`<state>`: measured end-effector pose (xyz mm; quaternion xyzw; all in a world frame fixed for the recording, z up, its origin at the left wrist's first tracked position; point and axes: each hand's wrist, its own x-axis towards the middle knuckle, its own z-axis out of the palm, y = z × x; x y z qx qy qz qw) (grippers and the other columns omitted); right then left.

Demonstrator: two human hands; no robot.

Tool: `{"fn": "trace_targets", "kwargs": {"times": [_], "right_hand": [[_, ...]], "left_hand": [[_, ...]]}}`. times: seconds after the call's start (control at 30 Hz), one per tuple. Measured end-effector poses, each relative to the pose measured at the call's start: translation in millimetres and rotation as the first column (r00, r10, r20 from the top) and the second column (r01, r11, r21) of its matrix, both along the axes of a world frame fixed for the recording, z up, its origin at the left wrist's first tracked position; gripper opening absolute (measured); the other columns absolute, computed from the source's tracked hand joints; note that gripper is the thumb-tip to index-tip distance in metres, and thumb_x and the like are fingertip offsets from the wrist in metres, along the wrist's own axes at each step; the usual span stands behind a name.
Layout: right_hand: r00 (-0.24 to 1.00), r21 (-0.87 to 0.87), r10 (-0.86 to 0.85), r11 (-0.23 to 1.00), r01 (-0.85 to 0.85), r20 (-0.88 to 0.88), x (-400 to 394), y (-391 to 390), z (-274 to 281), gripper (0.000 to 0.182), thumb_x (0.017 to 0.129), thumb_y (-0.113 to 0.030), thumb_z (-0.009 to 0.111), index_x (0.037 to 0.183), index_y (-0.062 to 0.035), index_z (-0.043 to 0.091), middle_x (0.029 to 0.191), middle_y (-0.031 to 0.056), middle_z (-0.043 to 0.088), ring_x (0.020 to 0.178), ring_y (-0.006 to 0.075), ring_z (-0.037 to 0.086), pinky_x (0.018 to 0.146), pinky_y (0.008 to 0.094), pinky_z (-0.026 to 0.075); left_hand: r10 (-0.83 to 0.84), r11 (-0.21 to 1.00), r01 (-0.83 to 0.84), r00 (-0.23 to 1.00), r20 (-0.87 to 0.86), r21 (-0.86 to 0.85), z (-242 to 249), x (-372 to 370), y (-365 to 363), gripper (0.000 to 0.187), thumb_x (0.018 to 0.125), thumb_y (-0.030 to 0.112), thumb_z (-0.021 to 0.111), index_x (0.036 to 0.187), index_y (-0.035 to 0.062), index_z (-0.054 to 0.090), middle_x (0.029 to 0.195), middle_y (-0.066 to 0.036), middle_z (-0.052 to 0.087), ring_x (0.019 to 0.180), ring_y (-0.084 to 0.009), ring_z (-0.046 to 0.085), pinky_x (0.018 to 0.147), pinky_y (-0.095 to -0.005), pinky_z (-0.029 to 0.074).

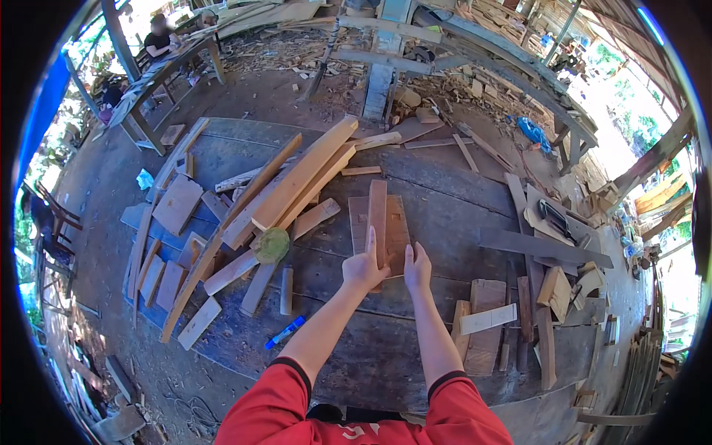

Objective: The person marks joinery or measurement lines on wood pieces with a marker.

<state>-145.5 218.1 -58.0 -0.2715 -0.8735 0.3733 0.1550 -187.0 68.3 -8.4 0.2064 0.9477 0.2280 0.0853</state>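
On the dark table in front of me lies a flat wooden board [399, 230] with small rectangular marks or cut-outs. A narrow wooden strip [378, 200] lies lengthwise over the board. My left hand [363, 270] is closed around the strip's near part, its index finger stretched along the side. My right hand [417, 268] is at the board's lower right corner, thumb and fingers stretched and apart. Whether it presses on the board's edge is hard to make out. The strip's near end is partly hidden by my left hand.
Long planks [308, 174] are piled at the left with a round greenish object [271, 245]. A blue marker [285, 332] lies near my left forearm. Wood blocks and a white marked piece [488, 320] lie at the right. A person [159, 41] sits at a far bench.
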Motion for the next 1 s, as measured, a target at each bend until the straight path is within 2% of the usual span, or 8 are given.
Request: {"fn": "trace_targets", "kwargs": {"times": [0.13,0.2,0.23,0.3,0.53,0.6,0.93,1.0], "right_hand": [[1.0,-0.039,0.008,0.999,-0.009,-0.023,-6.5,-2.4,-2.8,0.052,0.092,-0.038,0.042,0.118,0.0059,0.051,0.114,0.0263,0.055,0.109,0.0383,0.052,0.094,0.0402,0.04],[0.998,-0.055,-0.029,0.998,0.026,-0.052,-6.5,-6.2,-0.2,0.049,0.092,-0.036,0.044,0.114,0.006,0.054,0.108,0.0263,0.058,0.104,0.0386,0.055,0.09,0.0389,0.043],[0.998,-0.058,-0.028,0.998,0.025,-0.05,-6.4,-8.6,1.8,0.049,0.092,-0.036,0.044,0.114,0.006,0.054,0.108,0.0263,0.058,0.104,0.0386,0.055,0.09,0.0389,0.043],[0.991,-0.169,-0.091,0.983,0.074,-0.093,-4.8,-12.7,6.9,0.047,0.091,-0.036,0.049,0.112,0.0053,0.055,0.105,0.0231,0.061,0.099,0.0323,0.06,0.086,0.0352,0.045],[0.986,-0.435,-0.148,0.895,0.101,-0.076,38.8,-37.5,9.4,0.052,0.086,-0.035,0.06,0.11,0.011,0.055,0.103,0.0182,0.063,0.097,0.0198,0.061,0.085,0.027,0.045],[0.975,-0.559,-0.183,0.825,0.083,-0.127,62.8,-50.7,-2.6,0.05,0.084,-0.033,0.063,0.108,0.0105,0.056,0.101,0.0166,0.064,0.095,0.0184,0.061,0.083,0.0262,0.046],[0.987,-0.562,-0.149,0.811,0.159,0.064,179.8,-133.3,24.0,0.046,0.082,-0.025,0.067,0.109,0.0103,0.055,0.107,0.0202,0.062,0.101,0.0218,0.06,0.088,0.0289,0.046],[0.984,-0.498,-0.157,0.849,0.178,0.084,196.0,-146.3,25.5,0.043,0.08,-0.028,0.068,0.105,0.0059,0.06,0.095,0.0146,0.066,0.091,0.0171,0.062,0.083,0.0265,0.046]], "left_hand": [[0.068,0.994,-0.057,0.991,0.119,-0.092,12.9,-5.7,6.6,0.106,0.069,0.043,0.067,0.143,0.0079,0.0,0.083,-0.02,0.064,0.07,-0.0302,0.064,0.059,-0.0382,0.051],[0.177,0.978,-0.179,0.984,-0.021,-0.106,18.5,-2.5,4.7,0.105,0.07,0.043,0.067,0.143,0.0045,0.001,0.117,-0.029,0.05,0.099,-0.0333,0.059,0.077,-0.0393,0.051],[0.179,0.978,-0.18,0.984,-0.02,-0.11,9.3,-1.9,6.3,0.105,0.07,0.043,0.067,0.143,0.0045,0.001,0.117,-0.029,0.05,0.099,-0.0333,0.059,0.077,-0.0393,0.051],[0.255,0.95,-0.29,0.935,0.248,0.118,-9.9,-0.4,10.3,0.107,0.07,0.042,0.071,0.141,0.0,0.004,0.136,-0.034,0.026,0.122,-0.0406,0.039,0.091,-0.0415,0.045],[0.246,0.96,-0.272,0.932,0.266,0.066,-16.1,30.0,-16.5,0.103,0.067,0.028,0.073,0.139,-0.0055,0.008,0.133,-0.033,0.034,0.117,-0.039,0.046,0.095,-0.0392,0.042],[0.237,0.962,-0.266,0.923,0.304,0.055,-10.8,51.1,-33.2,0.094,0.068,0.031,0.072,0.137,-0.0048,0.019,0.135,-0.032,0.031,0.124,-0.0404,0.038,0.097,-0.0403,0.041],[0.155,0.98,-0.181,0.955,0.252,0.086,-18.0,147.7,-123.5,0.073,0.071,0.029,0.066,0.127,-0.0053,0.034,0.13,-0.033,0.037,0.117,-0.0415,0.044,0.093,-0.0431,0.043],[0.13,0.986,-0.152,0.958,0.255,0.069,-21.6,163.9,-138.5,0.07,0.071,0.03,0.066,0.125,-0.0049,0.037,0.131,-0.032,0.036,0.116,-0.0409,0.045,0.094,-0.0426,0.043]]}}
